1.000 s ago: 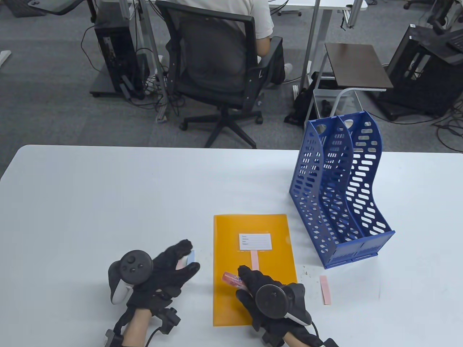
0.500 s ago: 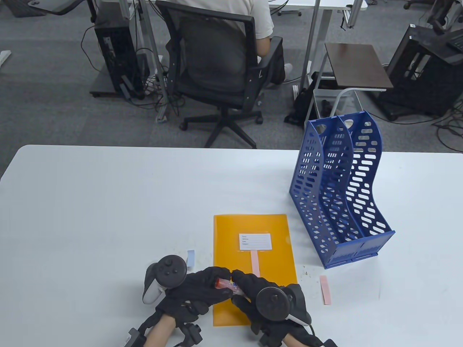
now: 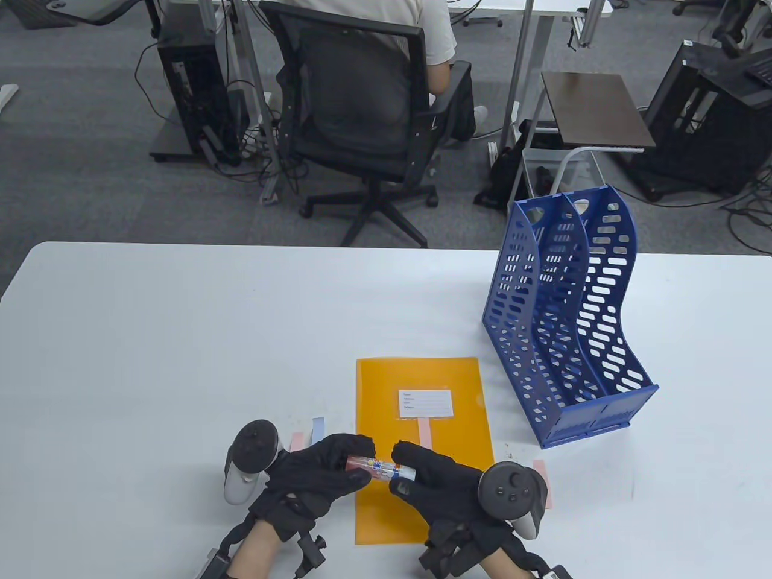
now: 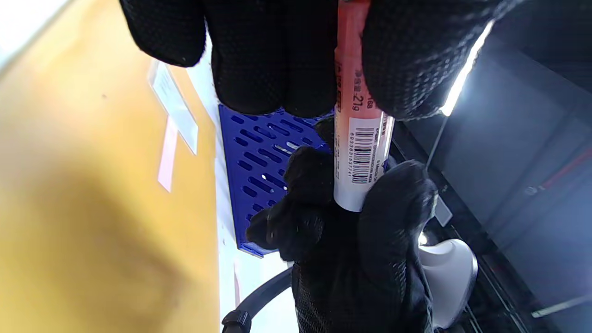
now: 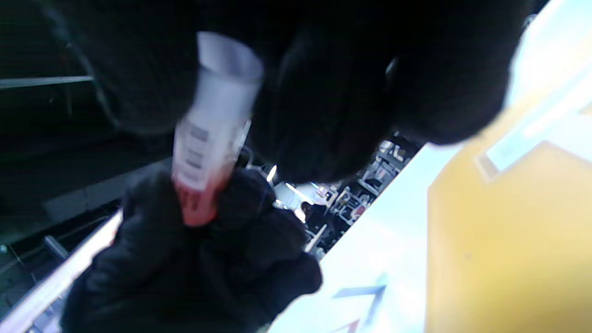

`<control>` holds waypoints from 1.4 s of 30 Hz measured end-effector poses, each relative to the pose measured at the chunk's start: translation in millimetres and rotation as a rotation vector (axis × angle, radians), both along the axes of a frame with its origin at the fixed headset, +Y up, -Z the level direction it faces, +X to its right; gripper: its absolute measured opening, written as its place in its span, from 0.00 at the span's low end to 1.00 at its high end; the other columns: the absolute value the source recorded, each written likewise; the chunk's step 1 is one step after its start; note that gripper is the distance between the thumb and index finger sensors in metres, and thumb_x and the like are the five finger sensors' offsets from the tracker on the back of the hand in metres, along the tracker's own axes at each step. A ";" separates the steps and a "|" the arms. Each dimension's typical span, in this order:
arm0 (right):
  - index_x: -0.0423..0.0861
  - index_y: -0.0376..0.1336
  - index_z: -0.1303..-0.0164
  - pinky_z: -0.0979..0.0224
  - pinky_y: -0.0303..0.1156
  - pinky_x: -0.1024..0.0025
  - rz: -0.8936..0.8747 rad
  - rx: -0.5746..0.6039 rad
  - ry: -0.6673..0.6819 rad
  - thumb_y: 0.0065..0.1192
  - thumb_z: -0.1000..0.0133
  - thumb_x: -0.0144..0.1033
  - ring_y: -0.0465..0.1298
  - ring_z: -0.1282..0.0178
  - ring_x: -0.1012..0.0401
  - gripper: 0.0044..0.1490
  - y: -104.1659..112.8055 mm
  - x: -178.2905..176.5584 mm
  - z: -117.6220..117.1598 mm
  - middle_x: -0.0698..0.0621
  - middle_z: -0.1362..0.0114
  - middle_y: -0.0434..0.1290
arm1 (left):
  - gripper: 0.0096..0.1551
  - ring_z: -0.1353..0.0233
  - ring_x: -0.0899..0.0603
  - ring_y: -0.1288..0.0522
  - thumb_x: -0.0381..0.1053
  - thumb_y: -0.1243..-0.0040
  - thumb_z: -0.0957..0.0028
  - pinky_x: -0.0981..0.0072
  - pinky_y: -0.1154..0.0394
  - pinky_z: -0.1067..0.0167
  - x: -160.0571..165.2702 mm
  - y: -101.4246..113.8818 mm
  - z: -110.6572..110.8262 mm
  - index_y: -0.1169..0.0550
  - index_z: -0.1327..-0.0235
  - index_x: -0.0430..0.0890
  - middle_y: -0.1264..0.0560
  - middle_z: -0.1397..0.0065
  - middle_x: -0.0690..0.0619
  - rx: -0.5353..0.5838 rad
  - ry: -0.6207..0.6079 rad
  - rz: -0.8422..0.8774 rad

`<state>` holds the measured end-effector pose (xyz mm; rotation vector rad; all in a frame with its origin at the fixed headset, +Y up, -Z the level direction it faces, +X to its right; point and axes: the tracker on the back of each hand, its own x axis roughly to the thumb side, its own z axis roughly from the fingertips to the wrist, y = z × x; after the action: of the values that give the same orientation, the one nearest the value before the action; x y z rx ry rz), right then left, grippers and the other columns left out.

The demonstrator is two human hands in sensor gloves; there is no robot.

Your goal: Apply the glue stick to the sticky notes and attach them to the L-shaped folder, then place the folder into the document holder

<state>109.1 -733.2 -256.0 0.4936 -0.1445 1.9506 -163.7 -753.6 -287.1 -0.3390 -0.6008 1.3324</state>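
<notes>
Both gloved hands hold a glue stick [image 3: 375,466] level over the near left part of the orange L-shaped folder [image 3: 449,380]. My left hand [image 3: 357,462] pinches its red end and my right hand [image 3: 403,469] grips its white end. In the left wrist view the glue stick [image 4: 360,148] runs from my left fingers [image 4: 277,60] down into the right hand [image 4: 356,249]. The right wrist view shows the glue stick [image 5: 209,134] blurred. A pink sticky note [image 3: 425,434] lies on the folder under its white label [image 3: 426,403]. Loose blue [image 3: 317,429] and pink [image 3: 297,441] notes lie left of the folder.
The blue two-slot document holder [image 3: 567,325] stands upright right of the folder, its open side facing me. Another pink note [image 3: 538,465] lies on the table by my right tracker, partly hidden. Beyond the table's far edge a person sits in an office chair [image 3: 356,102].
My left hand left the loose notes and came right to grip the glue stick's red end. My right hand rolled, its tracker swinging to the right. A pink note now shows beside the blue one.
</notes>
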 end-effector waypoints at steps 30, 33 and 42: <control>0.29 0.75 0.57 0.67 0.82 0.55 0.103 -0.089 -0.004 0.53 0.48 0.59 0.84 0.83 0.59 0.44 -5.5 2.3 -5.8 0.44 0.68 0.83 | 0.31 0.33 0.43 0.21 0.57 0.25 0.52 0.36 0.31 0.30 1.6 8.0 4.0 0.26 0.36 0.56 0.18 0.36 0.54 0.112 -0.009 -0.104; 0.31 0.76 0.57 0.66 0.82 0.54 0.079 -0.039 -0.073 0.55 0.48 0.61 0.84 0.82 0.58 0.44 -7.0 6.4 -3.8 0.44 0.67 0.84 | 0.32 0.34 0.43 0.20 0.58 0.25 0.52 0.37 0.30 0.31 4.8 9.9 4.3 0.26 0.36 0.55 0.18 0.36 0.54 0.128 0.002 -0.135; 0.30 0.73 0.49 0.65 0.82 0.56 0.145 -0.067 0.021 0.55 0.47 0.56 0.82 0.81 0.60 0.42 -5.4 2.4 -6.7 0.43 0.61 0.81 | 0.32 0.33 0.42 0.21 0.57 0.26 0.52 0.35 0.31 0.30 0.1 7.2 3.7 0.27 0.36 0.55 0.19 0.36 0.53 0.103 0.013 -0.096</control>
<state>111.5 -738.7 -262.6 0.4910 -0.0304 2.0842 -163.6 -746.4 -283.3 -0.2721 -0.6322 1.2064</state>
